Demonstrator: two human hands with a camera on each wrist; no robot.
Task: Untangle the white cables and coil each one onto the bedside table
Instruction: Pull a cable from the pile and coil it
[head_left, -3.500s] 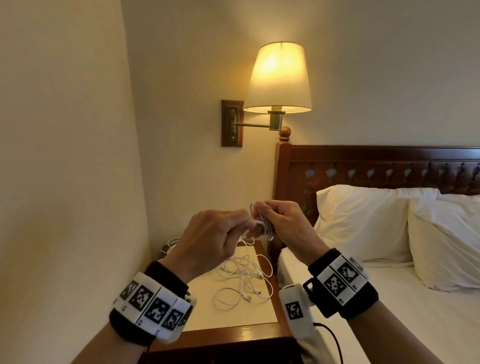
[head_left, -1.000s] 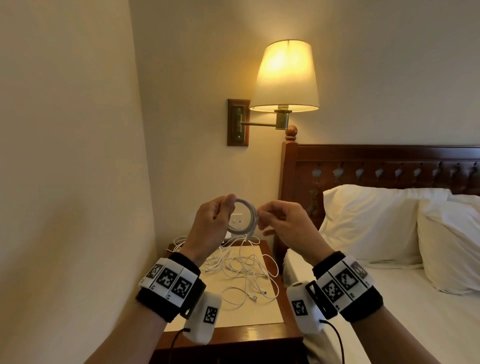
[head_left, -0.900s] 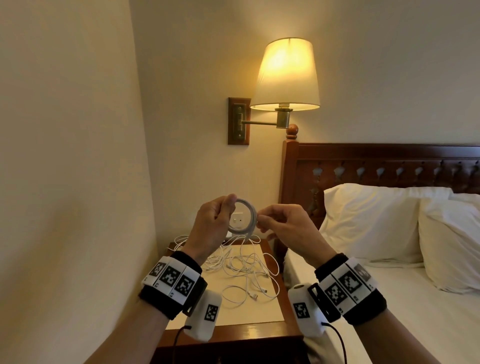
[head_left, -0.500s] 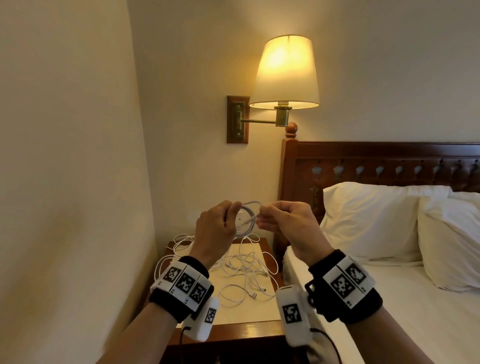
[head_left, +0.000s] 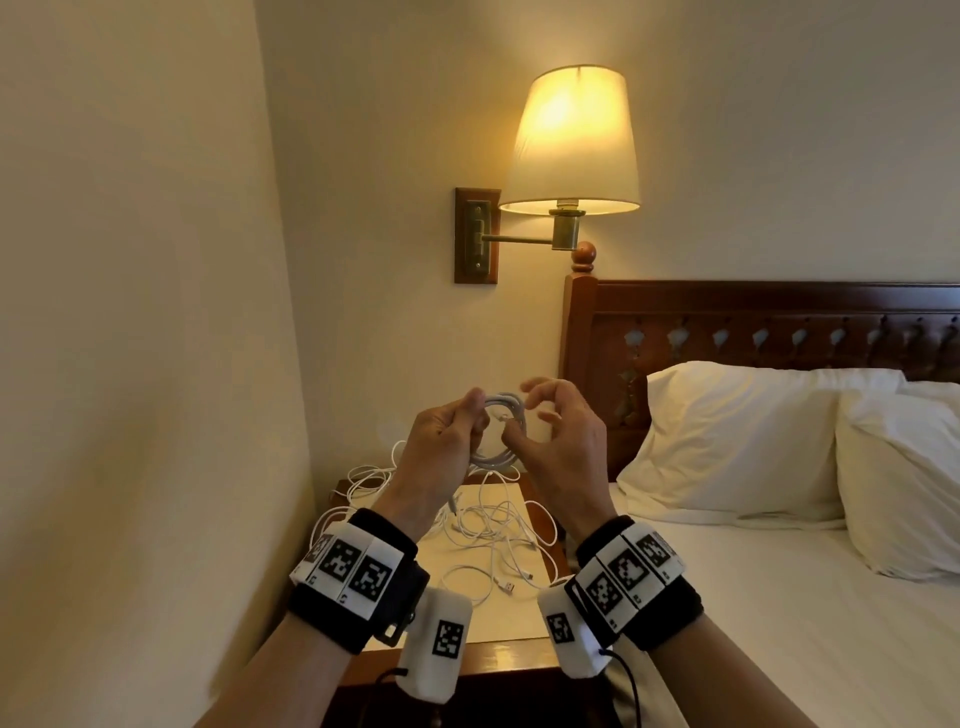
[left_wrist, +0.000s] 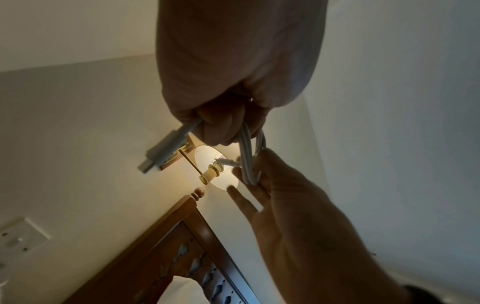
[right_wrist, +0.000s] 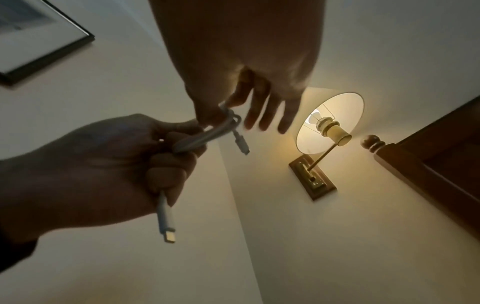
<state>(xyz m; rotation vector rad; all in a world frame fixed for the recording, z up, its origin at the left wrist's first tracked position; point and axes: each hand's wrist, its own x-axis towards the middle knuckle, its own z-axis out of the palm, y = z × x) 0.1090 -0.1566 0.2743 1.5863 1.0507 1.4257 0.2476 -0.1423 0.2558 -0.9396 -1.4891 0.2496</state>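
White cable, wound into a small coil (head_left: 500, 431), hangs between our hands in the head view, raised above the surface (head_left: 498, 618) beside the bed (head_left: 779, 597). Our left hand (head_left: 441, 441) clenches its grip on the coil's near side, while our right hand (head_left: 558, 441) touches the far side with thumb and forefinger, its other fingers spread loose. Below, the remaining cables (head_left: 488, 525) lie in a loose tangle on the surface, some loops spilling over its back left edge. From the left wrist view, we see the left fist wrapped around the bundled turns, a flat plug (left_wrist: 163, 152) jutting out of the fist and a smaller connector (left_wrist: 227, 161) poking free near the right fingers (left_wrist: 244, 203), which lie straight against the loops. From the right wrist view, the same small connector dangles off the coil under our right thumb, and the larger plug hangs below the left fist. To finish this step well, we judge it best to keep the left grip firm so the turns do not spring open, tuck the small end through or around the loops with the right hand, then lay the coil flat on a bare patch at the front of the surface, well apart from the tangle, so it snags nothing.
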